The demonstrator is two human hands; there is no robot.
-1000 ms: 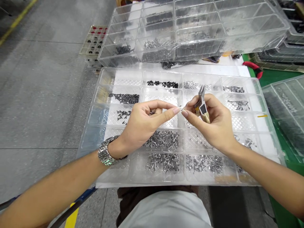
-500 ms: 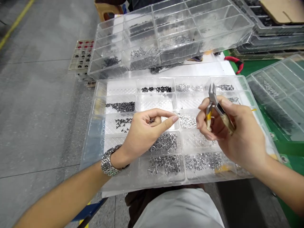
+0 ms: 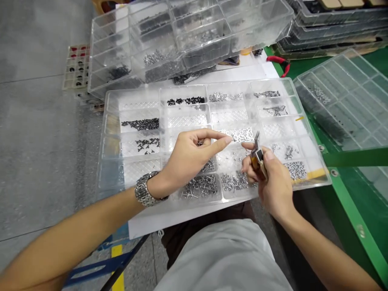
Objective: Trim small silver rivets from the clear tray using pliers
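Note:
My left hand [image 3: 197, 151] hovers over the middle of a clear compartment tray [image 3: 194, 204], thumb and forefinger pinched together. Whatever sits between those fingertips is too small to make out. To its right, my right hand [image 3: 271, 173] grips a pair of cutting pliers [image 3: 257, 151], jaws pointing up and away from me. Just beyond the left fingertips lies a compartment of bright silver pins [image 3: 242, 134]. Below the hands are compartments of small metal parts [image 3: 200, 185]. Black parts [image 3: 141, 123] fill compartments on the left.
A second clear compartment box [image 3: 194, 50] leans behind the tray. Red-handled pliers [image 3: 279, 64] lie at the back right, near stacked trays [image 3: 330, 36]. Another clear box [image 3: 348, 101] rests on the green bench [image 3: 342, 194]. A small parts case [image 3: 75, 66] stands at left.
The view has shifted, so the trays sit further left and higher. My right hand has lowered and turned the pliers, whose jaws now look closer together. My left hand keeps its pinch.

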